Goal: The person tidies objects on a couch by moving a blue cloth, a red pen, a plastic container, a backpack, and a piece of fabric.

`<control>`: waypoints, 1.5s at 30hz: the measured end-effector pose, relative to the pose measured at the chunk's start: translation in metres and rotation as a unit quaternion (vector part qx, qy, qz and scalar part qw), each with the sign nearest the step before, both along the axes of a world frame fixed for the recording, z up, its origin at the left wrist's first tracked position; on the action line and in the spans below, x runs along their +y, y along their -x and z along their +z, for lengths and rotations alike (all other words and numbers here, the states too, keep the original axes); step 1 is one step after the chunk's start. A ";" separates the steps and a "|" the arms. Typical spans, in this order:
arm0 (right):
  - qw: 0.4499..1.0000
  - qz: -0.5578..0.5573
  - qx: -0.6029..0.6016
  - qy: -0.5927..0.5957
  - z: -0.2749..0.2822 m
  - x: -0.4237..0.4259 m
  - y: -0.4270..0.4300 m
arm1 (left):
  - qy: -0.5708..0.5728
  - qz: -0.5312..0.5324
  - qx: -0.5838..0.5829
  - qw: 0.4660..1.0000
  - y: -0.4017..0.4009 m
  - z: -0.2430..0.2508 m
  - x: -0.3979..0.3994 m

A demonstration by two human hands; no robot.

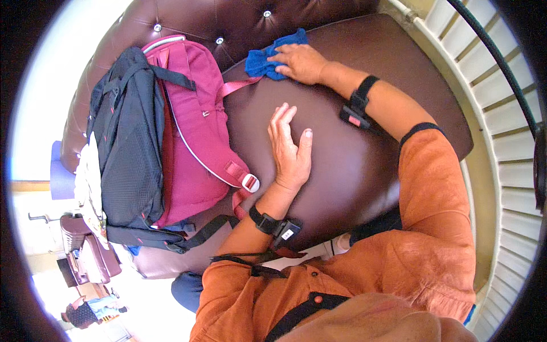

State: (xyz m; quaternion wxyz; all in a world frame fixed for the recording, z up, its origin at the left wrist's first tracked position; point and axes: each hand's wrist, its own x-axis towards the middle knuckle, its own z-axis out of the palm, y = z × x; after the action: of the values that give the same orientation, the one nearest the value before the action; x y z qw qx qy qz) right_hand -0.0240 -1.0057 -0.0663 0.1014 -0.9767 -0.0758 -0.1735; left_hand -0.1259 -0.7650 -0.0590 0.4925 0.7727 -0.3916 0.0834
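Note:
Under the fingers of my right hand (301, 63) is a crumpled blue cloth (258, 64), pressed against the brown leather-like seat (342, 145) near the foot of its backrest. My left hand (290, 151) holds nothing; its thumb stands apart from the lightly bent fingers over the middle of the seat. I cannot tell whether this hand touches the surface. Left of it lies a pink backpack (192, 128) with white piping and a strap buckle, against a black backpack (132, 137). One pink strap reaches towards the cloth.
A button-tufted backrest (188, 17) runs along the far side. White slatted panelling (508, 158) with a dark curved rail (491, 47) borders the right. Another brown seat (92, 256) stands at the lower left, with a person (85, 312) beyond it.

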 end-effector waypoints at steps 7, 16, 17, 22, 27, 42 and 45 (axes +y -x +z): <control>0.951 -0.296 0.086 0.035 -0.006 -0.178 -0.014 | -0.005 -0.009 0.013 1.000 0.001 0.001 -0.002; 0.859 -0.492 0.076 0.121 -0.048 -0.409 0.083 | -0.001 -0.044 0.043 0.998 0.003 0.002 -0.008; 0.826 -0.504 0.104 0.230 -0.011 -0.479 0.156 | 0.038 -0.083 0.052 0.994 0.015 0.004 -0.018; 0.873 -0.481 0.070 0.030 -0.045 -0.323 0.091 | -0.048 0.012 0.019 0.999 0.001 0.002 -0.006; 0.979 -0.197 0.036 0.038 -0.013 -0.157 0.132 | -0.050 0.003 -0.007 0.999 0.001 0.001 -0.006; 0.984 -0.165 -0.009 0.074 -0.016 -0.082 0.022 | 0.006 -0.001 -0.004 1.000 0.008 0.001 -0.010; 0.999 -0.005 0.020 0.045 -0.002 -0.006 0.028 | 0.017 0.015 -0.006 1.000 0.001 -0.005 -0.003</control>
State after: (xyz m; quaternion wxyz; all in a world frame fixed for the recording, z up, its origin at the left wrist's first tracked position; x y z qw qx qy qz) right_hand -0.0522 -1.0114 -0.0683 0.0580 -0.9839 -0.0762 -0.1511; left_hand -0.1270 -0.7675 -0.0636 0.5015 0.7697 -0.3817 0.1021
